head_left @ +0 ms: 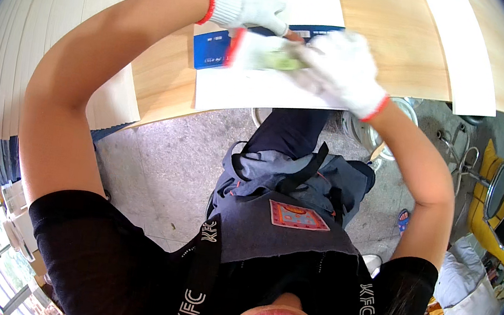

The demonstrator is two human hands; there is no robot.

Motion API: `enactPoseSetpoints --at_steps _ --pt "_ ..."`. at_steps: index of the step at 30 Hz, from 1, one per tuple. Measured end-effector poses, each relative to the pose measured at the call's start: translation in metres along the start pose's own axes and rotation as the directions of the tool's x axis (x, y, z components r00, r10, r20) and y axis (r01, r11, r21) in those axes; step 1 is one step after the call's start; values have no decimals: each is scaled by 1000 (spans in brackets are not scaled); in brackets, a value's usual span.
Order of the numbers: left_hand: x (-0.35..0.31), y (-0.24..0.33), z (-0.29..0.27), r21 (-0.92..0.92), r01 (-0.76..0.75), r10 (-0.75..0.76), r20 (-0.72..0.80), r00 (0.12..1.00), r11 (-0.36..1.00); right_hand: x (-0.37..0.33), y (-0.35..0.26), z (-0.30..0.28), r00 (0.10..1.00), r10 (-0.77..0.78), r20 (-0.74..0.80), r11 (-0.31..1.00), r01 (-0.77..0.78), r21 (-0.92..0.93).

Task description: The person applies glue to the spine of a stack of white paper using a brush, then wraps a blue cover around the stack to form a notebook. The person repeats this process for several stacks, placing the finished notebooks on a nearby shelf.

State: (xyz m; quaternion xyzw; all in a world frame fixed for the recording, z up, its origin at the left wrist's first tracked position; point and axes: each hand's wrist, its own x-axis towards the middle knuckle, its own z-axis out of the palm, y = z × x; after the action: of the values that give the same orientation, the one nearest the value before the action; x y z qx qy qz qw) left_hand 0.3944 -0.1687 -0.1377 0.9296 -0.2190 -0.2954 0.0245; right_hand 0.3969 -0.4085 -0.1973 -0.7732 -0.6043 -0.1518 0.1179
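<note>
My left hand (248,6), in a white knit glove with a red cuff, lies over a white sheet with a blue band (209,51) on the table. Its fingers are apart, and a bare fingertip shows at the end of the glove. My right hand (346,68), gloved the same way and smeared by motion, closes on a white cloth piece with a red edge (252,50). This piece resembles a spare knit glove and has a blurred yellow-green patch. It hangs over the blue band and the white part of the sheet, just below my left hand.
At the left stands a tall stack of white sheets (39,43) with dark blue lower edges. The wooden table (392,36) carries another white strip (460,51) at the right. Below it are round metal stools (362,130); a yellow chair (490,212) is farther right.
</note>
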Motion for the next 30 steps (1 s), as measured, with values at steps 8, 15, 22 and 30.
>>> enactPoseSetpoints --at_steps 8,15,22,30 --pt "-8 10 -4 209 -115 96 100 990 971 -39 68 -44 774 467 427 882 -373 -288" --pt "-24 44 60 421 102 94 -421 902 901 -40 84 -78 905 410 -112 859 -424 -286" --pt "-58 125 144 -850 -516 -667 -446 597 106 -37 31 -2 990 139 -36 986 -135 97" --pt "-72 111 132 -56 -740 -740 130 660 -670 -40 31 -2 990 140 19 988 -141 63"
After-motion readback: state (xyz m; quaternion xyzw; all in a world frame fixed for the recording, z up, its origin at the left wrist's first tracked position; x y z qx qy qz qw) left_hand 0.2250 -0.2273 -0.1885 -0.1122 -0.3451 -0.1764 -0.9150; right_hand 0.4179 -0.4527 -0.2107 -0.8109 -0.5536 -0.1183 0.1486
